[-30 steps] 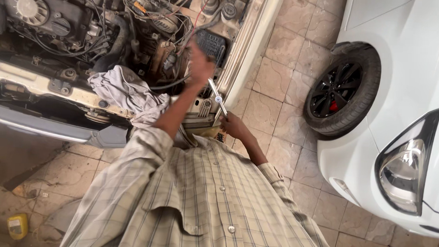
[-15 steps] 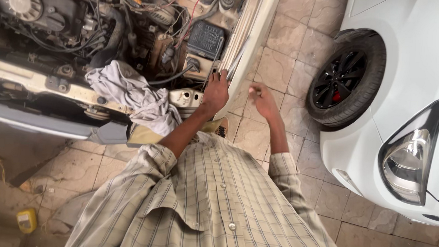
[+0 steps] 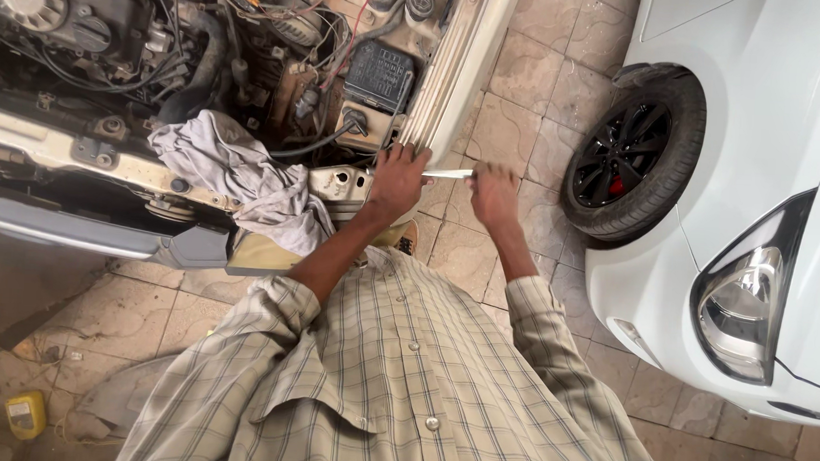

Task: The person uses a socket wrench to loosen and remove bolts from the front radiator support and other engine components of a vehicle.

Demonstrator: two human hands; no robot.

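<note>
My right hand (image 3: 495,194) is closed around a slim silver wrench (image 3: 449,173), held level over the tiled floor. The wrench's free end reaches the fingers of my left hand (image 3: 396,178). That hand rests with its fingers spread on the front corner of the old car's cream body (image 3: 449,71), beside the open engine bay (image 3: 252,39). A black fuse box (image 3: 380,74) sits just above my left hand. My checked shirt fills the lower middle of the view.
A crumpled grey rag (image 3: 237,172) lies over the front rail of the engine bay. A white car (image 3: 763,163) with a black wheel (image 3: 634,167) stands close on the right. A small yellow container (image 3: 26,414) sits on the floor at lower left.
My left hand has come down out of the engine bay to the car's front corner. My right hand has swung the wrench out level over the floor.
</note>
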